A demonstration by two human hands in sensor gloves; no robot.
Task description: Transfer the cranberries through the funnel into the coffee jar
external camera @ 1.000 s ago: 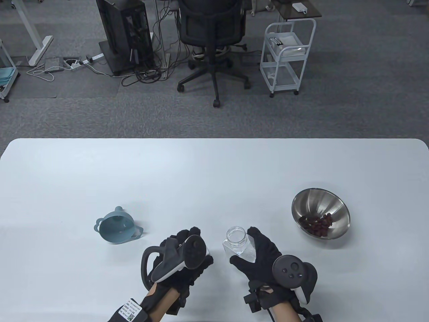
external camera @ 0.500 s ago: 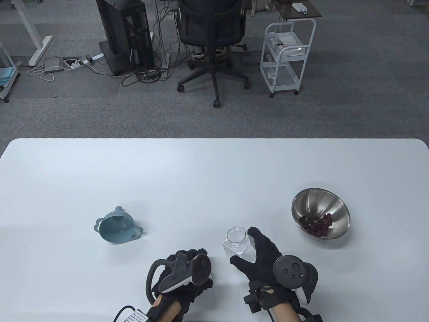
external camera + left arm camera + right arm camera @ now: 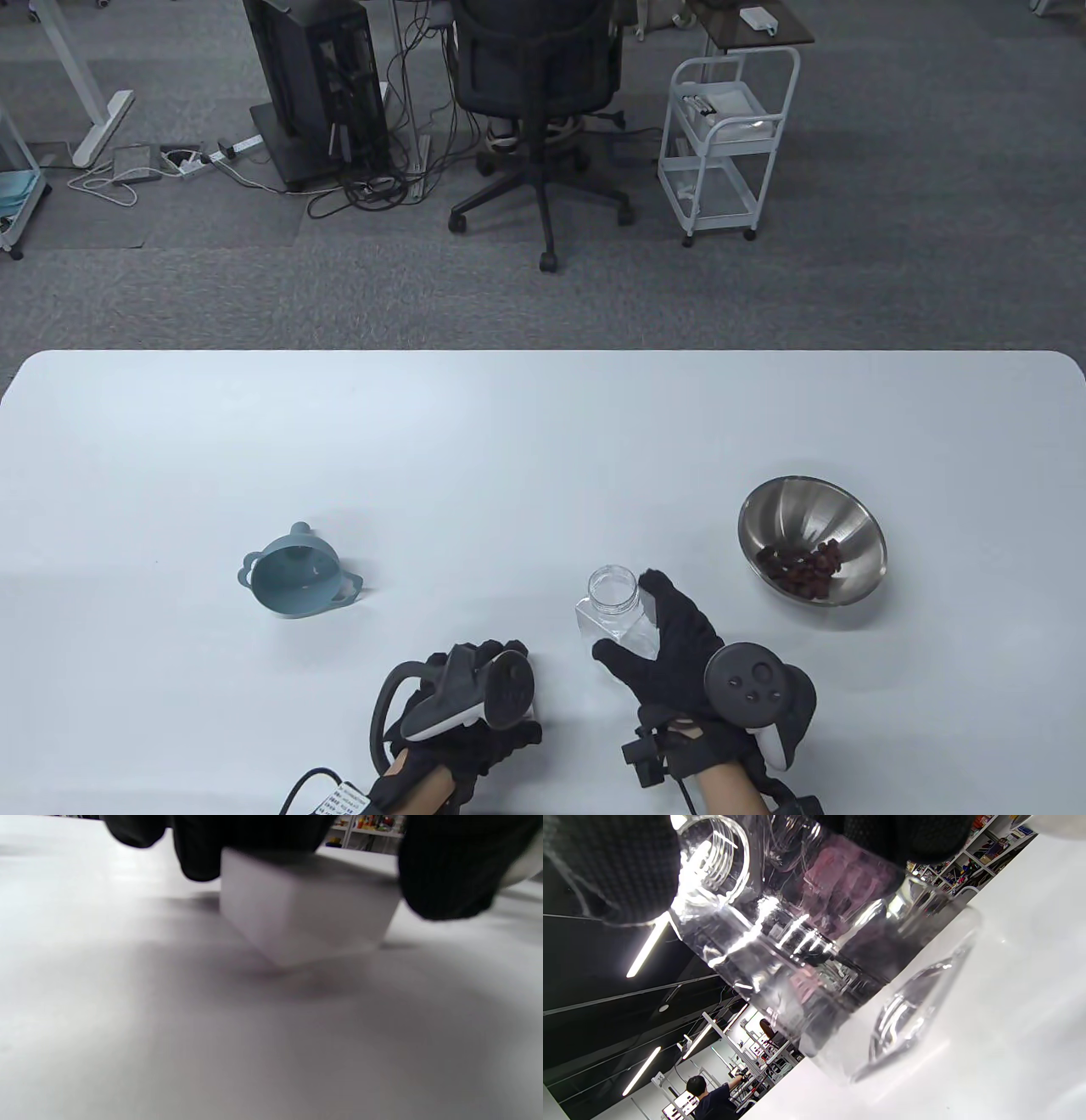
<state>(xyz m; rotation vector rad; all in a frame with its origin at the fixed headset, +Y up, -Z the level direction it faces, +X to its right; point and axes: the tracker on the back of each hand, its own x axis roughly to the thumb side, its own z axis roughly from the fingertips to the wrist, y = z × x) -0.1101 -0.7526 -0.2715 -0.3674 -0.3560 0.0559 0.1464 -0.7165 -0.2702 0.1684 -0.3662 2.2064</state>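
Jar [image 3: 612, 604]: open, upright on the worktop [image 3: 509, 441], gripped by the right hand [image 3: 679, 654], fingers [image 3: 657, 594] wrapped round its side.
Lid [image 3: 305, 921]: white, under the left hand [image 3: 475, 705], fingers pinching it at the near edge.
Cranberries [image 3: 802, 567]: in the bowl [image 3: 810, 539], right of the jar.
Funnel [image 3: 297, 573]: well left, untouched.
Risk: clear jar could tip if nudged; lid may slide off the near edge.
Room: broad open worktop beyond.

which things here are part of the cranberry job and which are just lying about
Job:
- clear jar, held by right hand
- blue funnel
- steel bowl of cranberries
- white lid under left hand

Lying about:
- office chair
- white cart
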